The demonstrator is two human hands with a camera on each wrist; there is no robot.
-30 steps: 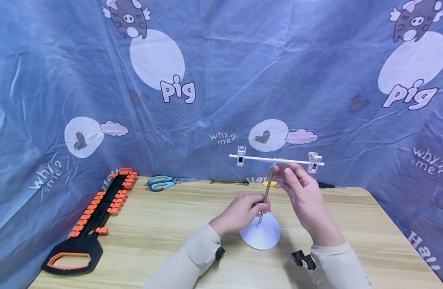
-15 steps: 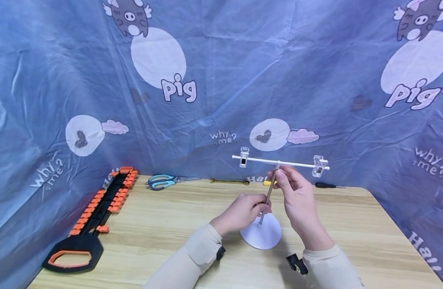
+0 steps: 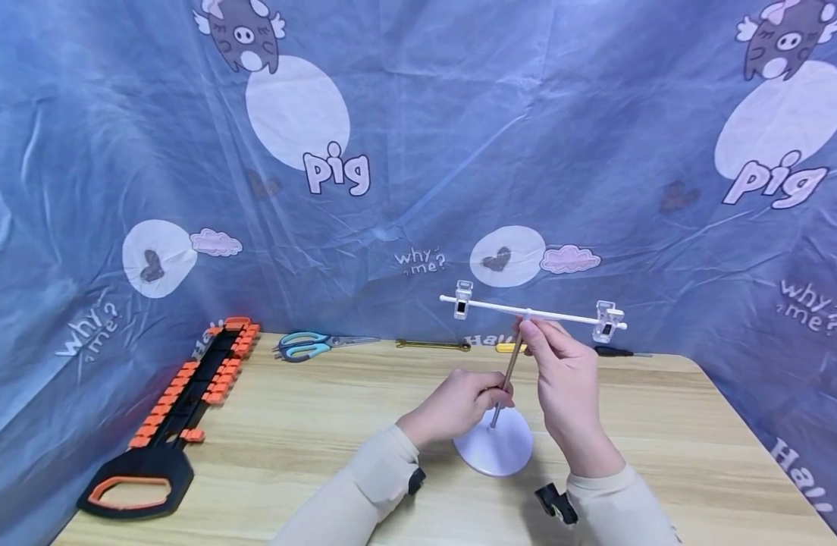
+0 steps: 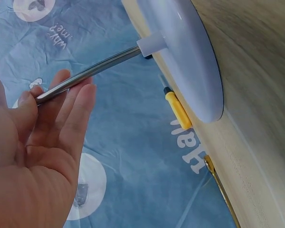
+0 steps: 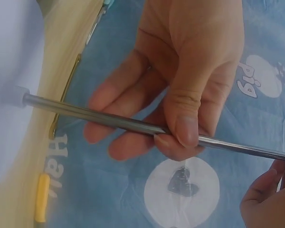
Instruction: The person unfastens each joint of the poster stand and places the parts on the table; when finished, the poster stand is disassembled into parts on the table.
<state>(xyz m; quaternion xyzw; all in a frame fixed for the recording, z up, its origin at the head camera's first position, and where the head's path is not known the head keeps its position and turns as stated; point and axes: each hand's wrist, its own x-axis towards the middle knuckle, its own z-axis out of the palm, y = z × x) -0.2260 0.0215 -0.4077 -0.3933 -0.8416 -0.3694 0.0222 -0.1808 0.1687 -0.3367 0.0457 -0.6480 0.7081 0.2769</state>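
Note:
A small display stand has a white round base, a thin metal rod and a white crossbar. One clear clip sits near the bar's left end, another clear clip near its right end. My left hand pinches the rod between thumb and fingertips above the base, also seen in the left wrist view. Just under the crossbar, my right hand pinches the rod's top. In the right wrist view the left hand is central, the right hand at lower right. The rod leans rightward.
Along the table's back edge lie blue-handled scissors, a wrench, a yellow-handled screwdriver and a black-handled screwdriver. A black and orange rack lies at left. A blue printed cloth hangs behind.
My right hand has gone from loosely spread fingers near the crossbar to a pinch on the rod's top. The crossbar has moved slightly right, its right end lower. My left hand stays on the rod.

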